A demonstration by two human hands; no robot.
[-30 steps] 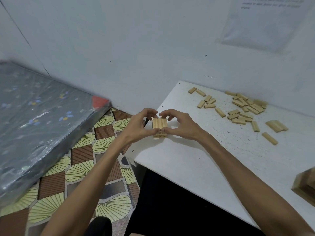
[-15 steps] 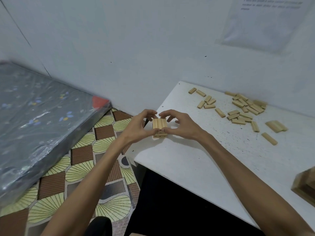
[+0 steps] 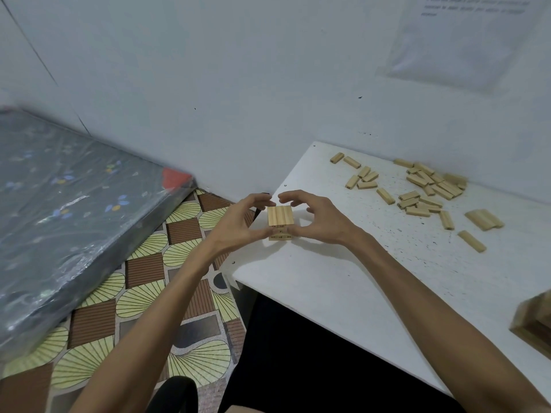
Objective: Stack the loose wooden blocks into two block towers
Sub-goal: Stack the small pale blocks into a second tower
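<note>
Pale wooden blocks form a short tower point(image 3: 279, 222) near the left front corner of a white table point(image 3: 343, 287), seen from the head camera looking down. Three blocks lie side by side on top, with more layers beneath. The left hand point(image 3: 238, 226) and right hand point(image 3: 322, 222) cup the tower from either side. Their fingers curl around it, the thumbs are against its lower layers, and the index fingers arch just above the top. Compared with a second ago almost nothing has moved. The tower stands in the same spot, and the thumbs look slightly further apart, as if the squeeze is easing. This suggests the layers are being squared up and no block is being added. Most of the job is still to do, and only this one low tower is clearly in view. Loose blocks point(image 3: 423, 189) lie scattered well apart from it, along the far side by the wall. A wooden box point(image 3: 533, 320) is cut off at the right edge. Left of the table are a plastic-wrapped mattress point(image 3: 74, 204) and a patterned floor point(image 3: 143, 293).
</note>
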